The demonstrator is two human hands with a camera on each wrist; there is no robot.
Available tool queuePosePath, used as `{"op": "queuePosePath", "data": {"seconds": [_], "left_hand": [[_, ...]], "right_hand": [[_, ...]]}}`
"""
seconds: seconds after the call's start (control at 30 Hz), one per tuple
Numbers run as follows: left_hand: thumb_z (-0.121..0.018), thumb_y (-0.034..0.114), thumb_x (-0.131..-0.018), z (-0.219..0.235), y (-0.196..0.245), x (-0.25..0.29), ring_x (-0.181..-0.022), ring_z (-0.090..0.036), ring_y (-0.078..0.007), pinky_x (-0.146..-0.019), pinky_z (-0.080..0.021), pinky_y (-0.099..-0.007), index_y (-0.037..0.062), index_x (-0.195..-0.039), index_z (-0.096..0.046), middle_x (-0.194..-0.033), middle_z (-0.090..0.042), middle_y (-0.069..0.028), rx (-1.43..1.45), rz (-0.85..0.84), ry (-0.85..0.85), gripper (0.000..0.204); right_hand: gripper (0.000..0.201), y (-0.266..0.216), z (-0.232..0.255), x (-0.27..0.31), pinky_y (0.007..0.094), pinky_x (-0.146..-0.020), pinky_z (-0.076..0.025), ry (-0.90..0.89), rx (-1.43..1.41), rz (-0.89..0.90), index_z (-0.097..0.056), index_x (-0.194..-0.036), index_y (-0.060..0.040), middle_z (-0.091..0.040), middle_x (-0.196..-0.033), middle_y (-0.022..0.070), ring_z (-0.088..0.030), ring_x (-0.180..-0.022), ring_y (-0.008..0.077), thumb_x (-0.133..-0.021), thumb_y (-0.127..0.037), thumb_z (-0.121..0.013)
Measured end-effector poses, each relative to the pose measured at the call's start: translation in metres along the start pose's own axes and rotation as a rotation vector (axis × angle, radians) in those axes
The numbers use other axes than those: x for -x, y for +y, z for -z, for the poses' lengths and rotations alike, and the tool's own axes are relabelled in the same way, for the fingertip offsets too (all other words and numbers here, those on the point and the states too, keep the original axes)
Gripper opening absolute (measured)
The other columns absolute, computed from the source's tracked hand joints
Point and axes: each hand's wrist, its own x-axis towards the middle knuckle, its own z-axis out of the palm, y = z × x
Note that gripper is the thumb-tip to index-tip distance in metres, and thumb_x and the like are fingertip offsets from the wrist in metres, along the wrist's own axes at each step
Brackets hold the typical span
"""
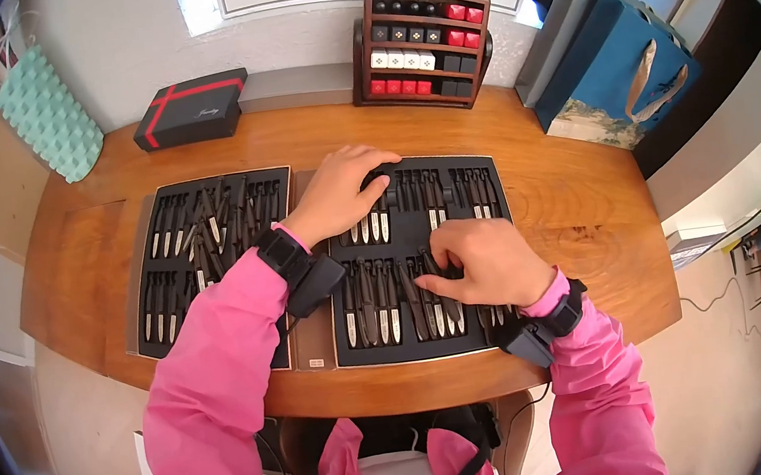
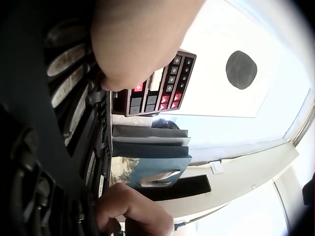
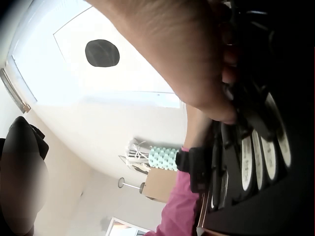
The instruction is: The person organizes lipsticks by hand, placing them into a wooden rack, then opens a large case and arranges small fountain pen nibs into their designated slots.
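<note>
On the table lies an open two-part case, its right tray (image 1: pixel 412 234) holding rows of slim dark pieces with pale, tapered ends. My right hand (image 1: pixel 488 262) is bent over the lower row there. Its thumb and fingers pinch a slim dark piece (image 3: pixel 256 118), partly hidden by the hand. The pale ends (image 3: pixel 247 164) of neighbouring pieces show just beside it. My left hand (image 1: pixel 346 189) rests over the upper row, fingers stretched toward the tray's back edge. Under its palm show pale-tipped pieces (image 1: pixel 375 229). The left tray (image 1: pixel 217 296) holds more such pieces, some piled crosswise.
Behind the case stand a dark box with a red ribbon (image 1: pixel 189 109) and a wooden rack (image 1: pixel 422 47) of small red, white and black cubes. A blue paper bag (image 1: pixel 611 67) is at the back right, a mint-green bumpy object (image 1: pixel 50 115) at the back left.
</note>
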Motion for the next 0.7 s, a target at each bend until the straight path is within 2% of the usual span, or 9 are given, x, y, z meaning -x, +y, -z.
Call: {"op": "queuePosePath", "data": {"seconds": [0.23, 0.3, 0.37, 0.4, 0.43, 0.47, 0.53, 0.6, 0.7], "left_hand": [[-0.061, 0.015, -0.095, 0.000, 0.000, 0.000, -0.118, -0.055, -0.0350, -0.104, -0.041, -0.0448, 0.0083, -0.127, -0.063, -0.122, -0.065, -0.0133, -0.004, 0.012, -0.003, 0.032], [-0.062, 0.015, -0.095, 0.000, 0.000, 0.000, -0.119, -0.056, -0.0346, -0.105, -0.042, -0.0446, 0.0080, -0.126, -0.064, -0.123, -0.065, -0.0133, 0.011, 0.012, 0.005, 0.032], [-0.064, 0.015, -0.094, 0.002, 0.004, -0.001, -0.120, -0.056, -0.0342, -0.105, -0.042, -0.0444, 0.0076, -0.125, -0.065, -0.124, -0.065, -0.0133, 0.024, 0.008, 0.014, 0.032], [-0.066, 0.014, -0.093, 0.004, 0.008, -0.002, -0.120, -0.057, -0.0326, -0.104, -0.043, -0.0433, 0.0073, -0.123, -0.067, -0.123, -0.066, -0.0129, 0.071, -0.032, 0.093, 0.031], [-0.067, 0.014, -0.092, 0.006, 0.014, -0.005, -0.119, -0.058, -0.0310, -0.104, -0.044, -0.0423, 0.0070, -0.121, -0.068, -0.123, -0.067, -0.0125, 0.119, -0.073, 0.172, 0.030], [-0.067, 0.014, -0.092, 0.009, 0.022, -0.006, -0.119, -0.058, -0.0310, -0.104, -0.044, -0.0423, 0.0070, -0.121, -0.068, -0.123, -0.067, -0.0125, 0.116, -0.079, 0.169, 0.030], [-0.070, 0.015, -0.092, 0.013, 0.040, -0.005, -0.114, -0.062, -0.0280, -0.100, -0.047, -0.0401, 0.0062, -0.118, -0.071, -0.116, -0.071, -0.0112, 0.304, -0.043, 0.088, 0.028], [-0.074, 0.016, -0.090, 0.007, 0.052, -0.003, -0.101, -0.065, -0.0218, -0.093, -0.050, -0.0356, 0.0049, -0.114, -0.072, -0.103, -0.073, -0.0086, 0.364, -0.023, 0.027, 0.026], [-0.076, 0.015, -0.089, 0.004, 0.050, -0.004, -0.092, -0.065, -0.0162, -0.086, -0.051, -0.0318, 0.0042, -0.112, -0.072, -0.097, -0.072, -0.0063, 0.437, 0.040, 0.008, 0.025]], "right_hand": [[0.028, 0.011, 0.002, -0.003, 0.0396, -0.061, -0.051, -0.074, -0.163, -0.117, -0.067, -0.076, -0.0036, -0.065, -0.069, 0.0120, -0.066, -0.067, 0.0290, -0.080, -0.029, -0.077], [0.021, 0.019, -0.004, -0.005, 0.0351, -0.057, -0.050, 0.018, -0.377, -0.137, -0.070, -0.084, -0.0011, -0.065, -0.065, 0.0107, -0.066, -0.063, 0.0206, -0.086, -0.021, -0.074], [0.019, 0.022, -0.007, -0.007, 0.0323, -0.056, -0.050, 0.081, -0.455, -0.189, -0.069, -0.089, 0.0004, -0.066, -0.068, 0.0090, -0.065, -0.063, 0.0166, -0.090, -0.018, -0.072], [0.017, 0.023, -0.008, -0.008, 0.0295, -0.055, -0.050, 0.141, -0.532, -0.241, -0.069, -0.095, 0.0019, -0.067, -0.071, 0.0073, -0.065, -0.064, 0.0125, -0.094, -0.015, -0.069], [0.017, 0.022, -0.007, -0.009, 0.0295, -0.055, -0.050, 0.149, -0.532, -0.240, -0.069, -0.095, 0.0019, -0.067, -0.071, 0.0073, -0.065, -0.064, 0.0125, -0.094, -0.015, -0.069], [0.017, 0.020, -0.007, -0.011, 0.0276, -0.056, -0.051, 0.155, -0.638, -0.278, -0.067, -0.099, 0.0027, -0.067, -0.076, 0.0060, -0.064, -0.066, 0.0108, -0.097, -0.014, -0.067], [0.018, 0.023, -0.009, -0.011, 0.0257, -0.057, -0.051, 0.166, -0.748, -0.317, -0.065, -0.104, 0.0036, -0.068, -0.081, 0.0047, -0.064, -0.068, 0.0091, -0.099, -0.014, -0.065], [0.021, 0.034, -0.017, -0.013, 0.0243, -0.060, -0.053, 0.177, -0.858, -0.243, -0.064, -0.108, 0.0036, -0.068, -0.090, 0.0044, -0.065, -0.072, 0.0089, -0.100, -0.015, -0.065], [0.020, 0.036, -0.021, -0.013, 0.0247, -0.059, -0.052, 0.229, -0.885, -0.230, -0.065, -0.107, 0.0030, -0.070, -0.090, 0.0059, -0.065, -0.071, 0.0094, -0.098, -0.014, -0.068]]}}
